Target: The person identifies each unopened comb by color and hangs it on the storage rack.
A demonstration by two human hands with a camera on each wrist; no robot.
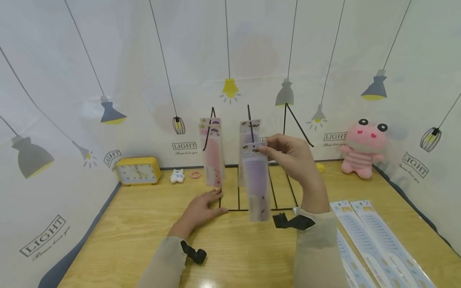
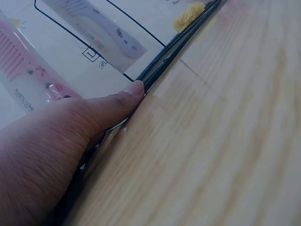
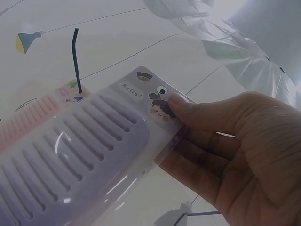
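1. Pink combs [image 1: 213, 156] and one purple comb [image 1: 248, 134] already hang on the black wire rack [image 1: 252, 202]; blue packs [image 1: 374, 240] lie flat on the table [image 1: 126, 240], below and outward of the right hand.
2. The right hand [image 1: 293, 158] pinches the top card of a purple comb pack [image 1: 256, 184], held just before a hook and seemingly not yet hung.
3. The pack is clear plastic over a wide-toothed lilac comb, with a cartoon header.
4. The left hand [image 1: 201, 208] lies flat, fingers relaxed, against the rack's base.

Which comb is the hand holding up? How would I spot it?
Find the black wire rack at the middle of the table. Just in front, the right hand pinches a packaged purple comb by its top. The pink combs hang on the rack's left hook.
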